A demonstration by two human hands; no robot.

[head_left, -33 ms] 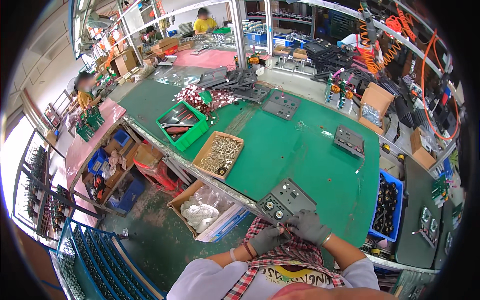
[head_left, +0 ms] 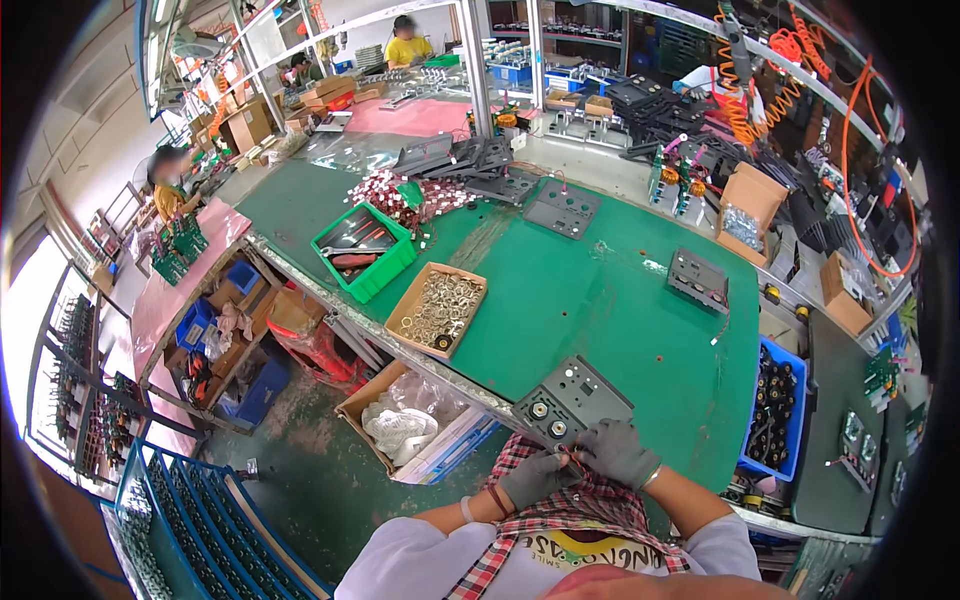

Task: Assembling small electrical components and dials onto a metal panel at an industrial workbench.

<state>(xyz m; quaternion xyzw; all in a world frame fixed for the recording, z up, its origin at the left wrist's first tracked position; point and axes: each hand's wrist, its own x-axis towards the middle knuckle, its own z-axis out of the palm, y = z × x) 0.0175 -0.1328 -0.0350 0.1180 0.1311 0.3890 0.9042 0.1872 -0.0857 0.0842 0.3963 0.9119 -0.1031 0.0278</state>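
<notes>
A dark grey panel (head_left: 585, 392) with two round metal-centred fittings lies tilted at the table's front edge, just in front of me. Close against its near side, my gloved left hand (head_left: 536, 480) and my gloved right hand (head_left: 618, 455) come together above my checked apron. The fingertips of both are pinched. Whatever lies between them is too small and too covered to name. The right hand overlaps the panel's near corner. Left of the panel stands a cardboard tray (head_left: 402, 335) of small metal rings and nuts, with one black round part in it.
A green bin (head_left: 368, 291) of hand tools stands beyond the tray, near a heap of small white-and-red connectors (head_left: 395, 195). Two more panels (head_left: 562, 210) (head_left: 698, 281) lie farther off. A blue bin (head_left: 800, 405) of black round parts sits at the right edge. Orange coiled hoses (head_left: 740, 120) hang overhead.
</notes>
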